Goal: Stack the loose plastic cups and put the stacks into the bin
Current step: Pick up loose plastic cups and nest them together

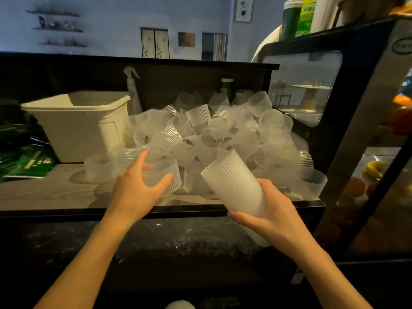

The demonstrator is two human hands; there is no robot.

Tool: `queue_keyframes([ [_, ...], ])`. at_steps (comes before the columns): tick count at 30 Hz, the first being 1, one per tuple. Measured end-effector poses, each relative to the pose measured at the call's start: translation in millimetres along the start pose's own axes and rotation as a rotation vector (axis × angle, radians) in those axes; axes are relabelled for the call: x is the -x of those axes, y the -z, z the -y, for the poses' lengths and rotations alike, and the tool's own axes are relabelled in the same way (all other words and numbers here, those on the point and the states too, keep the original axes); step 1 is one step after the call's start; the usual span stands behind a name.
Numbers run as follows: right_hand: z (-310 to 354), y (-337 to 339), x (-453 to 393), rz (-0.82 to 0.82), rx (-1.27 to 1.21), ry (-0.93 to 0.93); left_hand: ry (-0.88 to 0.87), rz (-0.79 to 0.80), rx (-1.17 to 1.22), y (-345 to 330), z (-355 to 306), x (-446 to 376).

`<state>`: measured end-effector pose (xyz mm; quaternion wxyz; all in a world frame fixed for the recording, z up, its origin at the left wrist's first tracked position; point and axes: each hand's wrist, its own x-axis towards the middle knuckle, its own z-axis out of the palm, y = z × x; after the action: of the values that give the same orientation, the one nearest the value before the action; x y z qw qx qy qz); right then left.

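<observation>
A big heap of loose ribbed, translucent plastic cups (223, 134) covers the wooden counter. My right hand (265, 217) grips a stack of cups (236, 181), tilted with its open mouth pointing up and left, just in front of the heap. My left hand (136, 188) curls around one loose cup (162, 172) lying on its side at the heap's near-left edge, thumb and fingers on its wall. The cream plastic bin (89, 130) stands to the left of the heap, its open top showing nothing inside from here.
A white spray bottle (133, 90) and a dark green-labelled bottle (227, 88) stand behind the heap against the dark back panel. Green packets (29, 161) lie at the far left. A glass display case (356, 130) closes in the right side. The counter's front edge (66, 210) runs below my hands.
</observation>
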<state>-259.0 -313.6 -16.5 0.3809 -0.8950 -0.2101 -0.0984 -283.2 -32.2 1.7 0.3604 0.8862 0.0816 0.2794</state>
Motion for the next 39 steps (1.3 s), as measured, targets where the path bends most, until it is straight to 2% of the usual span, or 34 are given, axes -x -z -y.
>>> queue_keyframes([
  [4,14.9,-7.9,-2.7,0.073,0.084,0.043,0.082,0.029,0.424,11.7,6.0,-5.3],
  [7,24.4,-14.8,-3.4,0.107,0.140,0.077,0.076,0.088,0.686,14.9,5.5,-3.1],
  [11,32.9,-22.6,-5.7,0.132,0.165,0.112,0.023,0.190,0.832,18.1,2.2,4.5],
  [14,38.4,-26.1,-8.2,0.162,0.184,0.132,-0.020,0.253,0.761,16.8,4.9,11.5],
  [18,42.0,-32.8,-12.1,0.222,0.155,0.150,-0.072,0.235,0.608,14.2,5.3,17.4],
  [23,50.0,-47.3,-18.7,0.187,0.035,0.142,-0.117,0.301,0.525,5.9,10.2,31.7],
  [25,51.5,-52.3,-19.4,0.173,0.027,0.135,-0.094,0.201,0.491,8.2,17.7,27.3],
  [28,53.3,-56.2,-19.6,0.136,0.007,0.115,-0.037,-0.193,0.270,13.0,39.6,11.9],
  [30,56.1,-57.5,-20.7,0.113,-0.002,0.085,0.018,-0.335,0.091,18.5,53.2,3.8],
  [31,57.5,-57.9,-21.6,0.106,-0.007,0.068,0.059,-0.328,0.031,20.2,58.9,0.8],
  [36,68.4,-60.1,-29.2,0.118,-0.041,0.026,0.328,-0.068,-0.055,11.5,61.4,-11.9],
  [39,74.8,-59.7,-34.2,0.125,-0.073,0.006,0.366,-0.087,-0.076,0.6,59.1,-17.2],
])
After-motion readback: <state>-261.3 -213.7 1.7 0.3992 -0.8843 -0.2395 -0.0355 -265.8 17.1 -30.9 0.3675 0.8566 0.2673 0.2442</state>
